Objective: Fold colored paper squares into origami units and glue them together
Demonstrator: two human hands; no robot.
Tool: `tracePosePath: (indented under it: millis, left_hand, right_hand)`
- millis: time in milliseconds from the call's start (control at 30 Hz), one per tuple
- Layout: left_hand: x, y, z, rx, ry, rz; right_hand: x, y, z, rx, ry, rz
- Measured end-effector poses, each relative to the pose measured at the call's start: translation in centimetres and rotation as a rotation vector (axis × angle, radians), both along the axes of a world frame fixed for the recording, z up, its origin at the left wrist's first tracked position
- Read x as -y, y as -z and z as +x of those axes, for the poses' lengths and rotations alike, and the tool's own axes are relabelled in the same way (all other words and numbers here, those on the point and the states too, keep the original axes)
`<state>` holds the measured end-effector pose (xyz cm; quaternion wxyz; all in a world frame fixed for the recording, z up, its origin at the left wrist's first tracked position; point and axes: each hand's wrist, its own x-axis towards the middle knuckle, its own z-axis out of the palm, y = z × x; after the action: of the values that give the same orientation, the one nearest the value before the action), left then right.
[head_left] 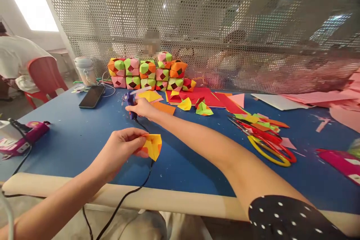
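Note:
My left hand (125, 144) pinches a small folded paper piece (153, 146), yellow with orange corners, between thumb and fingers above the front of the table. Farther out, my right arm reaches across to the left, and my right hand (143, 108) is closed around a blue hot glue gun (130, 99). A pale glue stick (142, 90) shows behind the gun, and its black cord (149, 176) runs down past my left hand over the table edge. Just right of my right hand lie a yellow folded piece (185, 104) and a green and orange one (204, 108).
Several paper balls (147, 69) are stacked along the perforated metal screen (112, 11). Red sheets (208, 97), scissors (270, 144) and paper scraps (261, 122) lie to the right. A phone (92, 96), a cup (85, 70) and a magenta power strip (36, 135) are on the left.

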<state>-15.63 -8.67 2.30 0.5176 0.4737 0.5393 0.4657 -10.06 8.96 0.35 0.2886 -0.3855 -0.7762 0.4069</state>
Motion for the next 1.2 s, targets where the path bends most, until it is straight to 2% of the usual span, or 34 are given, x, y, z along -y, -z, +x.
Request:
tracePosePath:
  millis: [133, 300, 500, 667, 733, 800, 867, 933, 1067, 1200]
  left_hand:
    - [-0.3, 0.3, -0.3, 0.197, 0.010, -0.071]
    - [-0.7, 0.5, 0.0, 0.260, 0.012, -0.120]
    - [-1.0, 0.6, 1.0, 0.166, 0.010, -0.139]
    - [-1.7, 0.8, 2.2, 0.082, 0.027, -0.098]
    - [-2.2, 0.8, 3.0, 0.037, 0.076, -0.080]
    - [-2.8, 0.6, 4.1, -0.015, 0.130, -0.062]
    - [-3.4, 0.3, 5.2, -0.057, 0.185, -0.034]
    - [-3.9, 0.1, 6.2, -0.099, 0.231, 0.014]
    - [-4.9, 0.3, 7.7, -0.202, 0.300, 0.060]
    - [-6.2, 1.3, 8.6, -0.121, 0.346, 0.055]
  right_hand:
    - [-1.2, 1.2, -2.1, 0.066, -0.013, 0.034]
    - [-1.0, 1.5, -0.8, 0.085, -0.028, 0.083]
    - [1.1, 1.1, 4.8, -0.031, -0.045, 0.066]
    - [5.0, -0.4, 11.3, -0.107, -0.155, -0.029]
    - [6.7, -0.9, 13.5, -0.053, -0.223, 0.036]
    - [8.1, -1.1, 15.1, 0.025, -0.190, 0.156]
    - [8.9, -0.9, 16.4, 0.053, -0.098, 0.261]
    - [9.1, -0.7, 17.4, 0.025, -0.008, 0.293]
    - [8.6, 0.2, 19.1, -0.115, 0.084, 0.152]
    - [8.1, 1.1, 20.1, -0.224, 0.144, 0.072]
